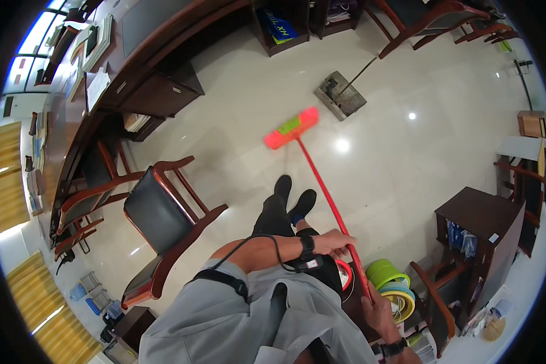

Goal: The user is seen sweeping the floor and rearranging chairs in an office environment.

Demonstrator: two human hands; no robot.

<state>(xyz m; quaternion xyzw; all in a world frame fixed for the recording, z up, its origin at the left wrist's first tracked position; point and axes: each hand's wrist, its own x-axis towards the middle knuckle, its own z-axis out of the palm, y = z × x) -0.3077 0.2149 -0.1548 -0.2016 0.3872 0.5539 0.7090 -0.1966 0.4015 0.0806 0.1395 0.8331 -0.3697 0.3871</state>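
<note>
Both hands grip the red handle of a broom (319, 178), which slants up and to the left across the picture. My left hand (333, 242) is around the middle part of the handle, and my right hand (376, 308) holds it lower in the picture, near its end. The broom's pink and green head (292, 128) is over the tiled floor, ahead of my black shoes. A grey metal dustpan (341, 96) with a thin upright handle rests on the floor just beyond the head, apart from it.
A black-seated wooden armchair (164, 214) stands on the left, before a long curved desk (132, 73). Green and yellow plastic buckets (384, 273) are beside my right hand. Farther right is a dark wooden cabinet (480, 214); another chair (418, 27) stands at the top.
</note>
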